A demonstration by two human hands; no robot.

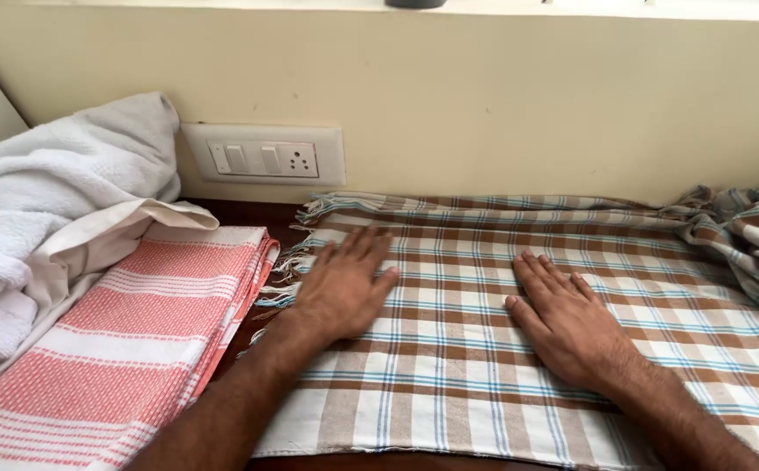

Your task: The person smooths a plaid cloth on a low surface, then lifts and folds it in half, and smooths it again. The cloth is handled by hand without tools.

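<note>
Both hands lie flat, fingers spread and gripping nothing, left hand (342, 288) and right hand (562, 321) pressing the brown checked cloth (475, 349) spread along the table's back edge. Thin, limp, probably light; best pinched at its fringed left corners.

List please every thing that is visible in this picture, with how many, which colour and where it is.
Brown, blue and cream checked cotton cloth: one, spread flat in the middle, fringe at its left edge, bunched up at far right.
Red and white striped woven cloth: one folded stack, left of the checked cloth.
White fluffy towel: one, heaped at far left.
Plain cream cloth: one, between towel and striped cloth.
White switch plate with socket: one, on the cream wall.
Dark wooden surface: one, under the cloths.
Left hand: flat, palm down on the checked cloth.
Right hand: flat, palm down on the checked cloth.
</note>
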